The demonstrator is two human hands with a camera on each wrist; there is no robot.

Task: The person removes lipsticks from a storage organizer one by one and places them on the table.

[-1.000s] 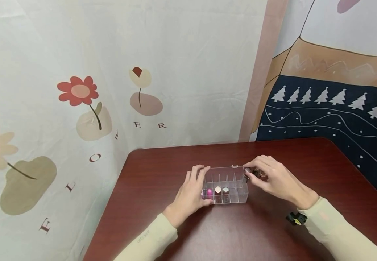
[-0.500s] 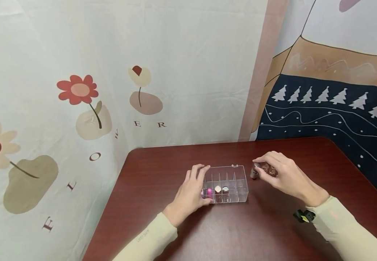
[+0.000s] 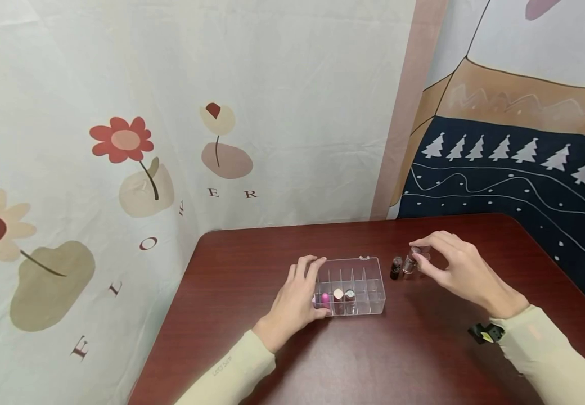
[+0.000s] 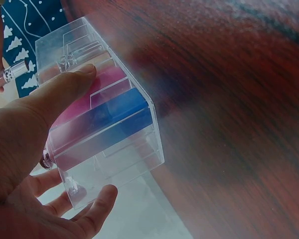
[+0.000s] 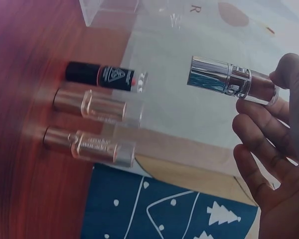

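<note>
My left hand (image 3: 292, 306) grips the left end of a clear plastic divided box (image 3: 375, 305), thumb on the near side and fingers on the far side. Pink, blue, cream-topped and silver-topped tubes stand in its front row, partly behind that hand. To the right of the box, my right hand (image 3: 457, 273) pinches a lipstick tube (image 5: 234, 79) with a shiny silver end and a brownish end. This tube is off the table. Below it, a black lipstick (image 5: 102, 77) and two copper-coloured lipsticks (image 5: 89, 105) stand upright in a row; in the head view the hand mostly hides the copper ones.
The dark red-brown table (image 3: 252, 259) has rounded far corners. Behind it hang a pale flower-printed cloth (image 3: 292, 140) and a navy cloth with white trees (image 3: 505, 180). A small black device (image 3: 486, 333) sits at the right wrist.
My right hand has moved rightward, away from the box's right end, with the silver-ended tube. The black lipstick now shows beside it. Left hand and box stay where they were.
</note>
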